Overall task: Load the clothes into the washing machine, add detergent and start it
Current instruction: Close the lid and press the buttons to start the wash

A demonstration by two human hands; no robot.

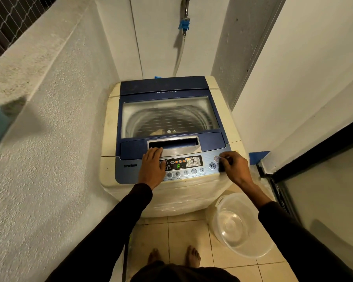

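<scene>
While I stand barefoot on the tiled floor (183, 233), the washing machine (169, 139) sits straight ahead of me in the narrow nook, its blue lid (167, 117) down and closed; through the clear window I can see the drum and a pale bit of clothes (158, 131) at its near edge. My left hand (152, 169) lies flat on the left part of the control panel (183, 166), fingers straight and relaxed, the tips reaching the near edge of the lid's handle recess (174, 144); it holds nothing. My right hand (232, 166) is at the right end of the panel, fingers curled over towards the power button (216, 158), just right of the start/pause button (212, 165); whether a fingertip truly presses the button I cannot tell, and I see nothing held in it. The display (178, 166) glows with a green F. A clear plastic basin (240, 226) stands on the floor to the near right of the machine; a hose with a blue fitting (184, 24) hangs on the far wall.
</scene>
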